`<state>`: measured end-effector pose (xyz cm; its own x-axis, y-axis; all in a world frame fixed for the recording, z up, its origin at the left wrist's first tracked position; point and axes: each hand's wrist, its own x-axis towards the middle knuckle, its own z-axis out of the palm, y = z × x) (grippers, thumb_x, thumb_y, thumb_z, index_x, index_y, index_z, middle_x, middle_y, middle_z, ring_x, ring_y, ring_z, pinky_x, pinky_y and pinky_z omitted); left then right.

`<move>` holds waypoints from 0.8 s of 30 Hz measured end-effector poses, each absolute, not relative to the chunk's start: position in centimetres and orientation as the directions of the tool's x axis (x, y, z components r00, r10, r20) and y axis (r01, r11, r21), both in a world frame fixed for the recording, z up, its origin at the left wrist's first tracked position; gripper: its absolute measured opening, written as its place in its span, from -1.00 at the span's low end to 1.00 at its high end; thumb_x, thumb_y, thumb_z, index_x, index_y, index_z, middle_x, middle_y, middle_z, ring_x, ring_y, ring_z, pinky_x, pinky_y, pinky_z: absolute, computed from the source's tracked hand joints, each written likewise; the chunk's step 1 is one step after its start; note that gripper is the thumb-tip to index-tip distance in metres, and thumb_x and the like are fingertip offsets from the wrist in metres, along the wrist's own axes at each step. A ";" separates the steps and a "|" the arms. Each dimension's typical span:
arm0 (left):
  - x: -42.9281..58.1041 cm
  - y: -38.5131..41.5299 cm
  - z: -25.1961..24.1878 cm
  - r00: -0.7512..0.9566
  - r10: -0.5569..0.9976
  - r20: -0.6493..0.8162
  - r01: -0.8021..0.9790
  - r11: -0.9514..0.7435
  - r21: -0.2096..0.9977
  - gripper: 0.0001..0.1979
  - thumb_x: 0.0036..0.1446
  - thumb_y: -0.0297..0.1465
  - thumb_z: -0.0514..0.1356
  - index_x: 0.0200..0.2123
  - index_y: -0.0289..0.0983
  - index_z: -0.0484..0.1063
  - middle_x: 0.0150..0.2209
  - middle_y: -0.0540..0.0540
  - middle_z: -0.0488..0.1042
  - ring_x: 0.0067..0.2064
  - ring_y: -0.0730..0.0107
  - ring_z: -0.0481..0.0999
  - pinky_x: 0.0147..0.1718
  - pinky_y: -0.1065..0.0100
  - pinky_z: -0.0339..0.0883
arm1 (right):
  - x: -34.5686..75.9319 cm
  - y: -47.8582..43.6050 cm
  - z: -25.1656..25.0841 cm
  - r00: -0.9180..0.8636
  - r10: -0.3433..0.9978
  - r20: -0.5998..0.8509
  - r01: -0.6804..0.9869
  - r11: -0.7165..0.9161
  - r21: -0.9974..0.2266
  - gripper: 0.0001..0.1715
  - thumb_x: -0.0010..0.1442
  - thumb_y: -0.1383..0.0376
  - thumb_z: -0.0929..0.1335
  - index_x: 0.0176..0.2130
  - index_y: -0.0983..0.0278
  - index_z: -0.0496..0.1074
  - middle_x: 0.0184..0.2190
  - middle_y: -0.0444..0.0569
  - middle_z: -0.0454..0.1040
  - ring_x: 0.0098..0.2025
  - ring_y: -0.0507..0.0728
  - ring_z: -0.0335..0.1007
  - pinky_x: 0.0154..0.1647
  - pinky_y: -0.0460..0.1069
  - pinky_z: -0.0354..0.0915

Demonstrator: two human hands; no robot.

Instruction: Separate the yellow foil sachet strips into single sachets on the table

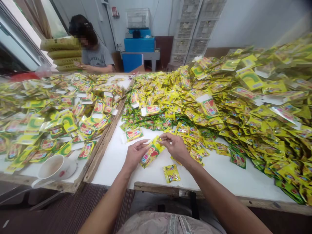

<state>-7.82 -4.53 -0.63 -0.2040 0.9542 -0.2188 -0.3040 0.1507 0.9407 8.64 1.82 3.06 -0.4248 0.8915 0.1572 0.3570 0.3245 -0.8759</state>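
The pack [149, 155] was bright yellow, with red fruit pictures, pink-and-blue lettering and a greenish tint toward its upper end. It was slanted above the white surface [109, 167], between the person's two hands, its lower end toward the left. The left hand [135, 155] pinched its side between thumb and fingers. The right hand [175, 148] had thumb and fingertips drawn together at the upper right end; whether they gripped the pack could not be told. A small, shiny yellow sachet [171, 173] lay nearby, and a large heap of sachets [243, 120] spread beyond and rightward.
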 end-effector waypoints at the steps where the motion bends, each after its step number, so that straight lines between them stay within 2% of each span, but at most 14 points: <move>1: -7.8 -4.6 -0.6 -0.201 0.954 -0.221 -0.316 0.150 0.937 -0.45 -0.29 -0.25 0.43 -0.16 -0.33 0.50 -0.37 -0.11 0.59 -0.35 0.33 0.55 -0.31 0.35 0.42 | 8.6 1.5 3.1 -0.439 0.882 0.170 0.368 0.349 -0.862 -0.87 0.06 0.26 0.32 -0.35 0.22 0.44 -0.45 -0.09 0.49 -0.37 0.09 0.39 -0.30 -0.04 0.24; 3: -7.7 -4.7 -0.5 -0.201 0.952 -0.233 -0.348 0.153 0.925 -0.47 -0.28 -0.27 0.43 -0.16 -0.33 0.50 -0.37 -0.10 0.59 -0.37 0.34 0.55 -0.34 0.37 0.41 | 8.5 0.9 3.2 -0.483 0.862 0.156 0.406 0.378 -0.832 -0.86 0.10 0.28 0.28 -0.35 0.20 0.44 -0.48 -0.10 0.51 -0.41 0.08 0.39 -0.32 -0.04 0.22; 5: -7.6 -4.7 -0.6 -0.197 0.949 -0.247 -0.375 0.160 0.913 -0.48 -0.28 -0.28 0.43 -0.18 -0.33 0.49 -0.38 -0.09 0.59 -0.39 0.36 0.55 -0.36 0.39 0.40 | 8.3 0.4 3.5 -0.493 0.864 0.098 0.429 0.339 -0.837 -0.80 0.13 0.26 0.27 -0.22 0.19 0.41 -0.47 -0.11 0.54 -0.45 0.08 0.37 -0.36 -0.05 0.20; 8: -7.4 -4.8 -0.7 -0.181 0.951 -0.252 -0.402 0.163 0.901 -0.50 -0.28 -0.30 0.42 -0.20 -0.34 0.48 -0.41 -0.08 0.58 -0.43 0.37 0.53 -0.39 0.39 0.38 | 7.9 -0.3 3.6 -0.485 0.873 0.047 0.447 0.294 -0.845 -0.57 0.05 0.23 0.35 -0.04 0.17 0.28 -0.39 -0.13 0.56 -0.47 0.07 0.35 -0.39 -0.05 0.17; 10: -7.3 -4.8 -0.5 -0.184 0.950 -0.253 -0.422 0.156 0.893 -0.52 -0.24 -0.27 0.40 -0.20 -0.34 0.47 -0.43 -0.08 0.57 -0.45 0.38 0.52 -0.41 0.39 0.37 | 7.5 -0.5 3.4 -0.502 0.864 0.023 0.433 0.274 -0.858 -0.49 -0.02 0.26 0.38 -0.04 0.15 0.25 -0.46 -0.18 0.53 -0.51 0.05 0.30 -0.43 -0.06 0.15; 12: -7.3 -4.9 -0.1 -0.184 0.952 -0.246 -0.418 0.151 0.896 -0.51 -0.18 -0.22 0.36 -0.16 -0.33 0.46 -0.40 -0.09 0.57 -0.42 0.37 0.52 -0.38 0.37 0.38 | 7.1 -0.4 2.9 -0.494 0.869 -0.033 0.350 0.164 -0.922 -0.50 -0.01 0.27 0.36 -0.04 0.15 0.22 -0.58 -0.25 0.44 -0.57 0.03 0.25 -0.48 -0.08 0.13; 15: -7.6 -5.1 0.5 -0.149 0.970 -0.192 -0.225 0.155 0.962 -0.38 -0.20 -0.24 0.37 -0.01 -0.26 0.39 -0.24 -0.11 0.57 -0.28 0.31 0.53 -0.29 0.36 0.38 | 6.6 0.1 2.0 -0.396 0.917 -0.057 0.157 0.006 -0.988 -0.47 -0.02 0.25 0.34 -0.03 0.19 0.17 -0.56 -0.26 0.38 -0.55 0.02 0.27 -0.50 -0.09 0.15; 16: -7.8 -5.2 0.6 -0.134 0.976 -0.171 -0.120 0.156 0.981 -0.36 -0.23 -0.26 0.39 0.00 -0.24 0.40 -0.21 -0.11 0.56 -0.24 0.29 0.52 -0.27 0.36 0.37 | 6.5 0.3 1.8 -0.370 0.928 -0.042 0.134 0.009 -0.991 -0.46 -0.02 0.26 0.34 -0.02 0.19 0.16 -0.55 -0.26 0.37 -0.53 0.02 0.27 -0.49 -0.09 0.15; 18: -8.1 -5.4 0.3 -0.112 0.982 -0.152 0.057 0.159 0.986 -0.45 -0.23 -0.26 0.39 -0.08 -0.24 0.46 -0.23 -0.08 0.56 -0.25 0.28 0.51 -0.29 0.38 0.36 | 6.2 0.5 1.5 -0.398 0.917 -0.019 0.182 0.059 -0.982 -0.44 -0.01 0.29 0.33 0.01 0.21 0.17 -0.59 -0.29 0.30 -0.55 0.00 0.20 -0.51 -0.11 0.10; 21: -9.3 -5.3 -0.3 -0.096 0.980 -0.172 0.120 0.183 0.976 -0.61 -0.16 -0.21 0.34 -0.24 -0.28 0.53 -0.35 -0.05 0.56 -0.35 0.32 0.50 -0.37 0.39 0.35 | 5.6 0.8 1.4 -0.581 0.811 -0.065 0.262 0.110 -0.959 -0.41 0.06 0.29 0.30 0.10 0.22 0.16 -0.65 -0.32 0.24 -0.61 -0.02 0.11 -0.56 -0.12 0.03; 24: -12.7 -3.8 1.2 -0.177 0.961 -0.214 0.149 0.241 0.959 -0.52 -0.23 -0.18 0.36 -0.23 -0.34 0.52 -0.44 -0.06 0.54 -0.44 0.32 0.48 -0.45 0.37 0.33 | 4.8 2.0 1.8 -0.621 0.784 0.025 0.208 0.195 -0.958 -0.43 0.10 0.25 0.29 0.12 0.22 0.17 -0.50 -0.19 0.44 -0.52 0.01 0.25 -0.48 -0.10 0.14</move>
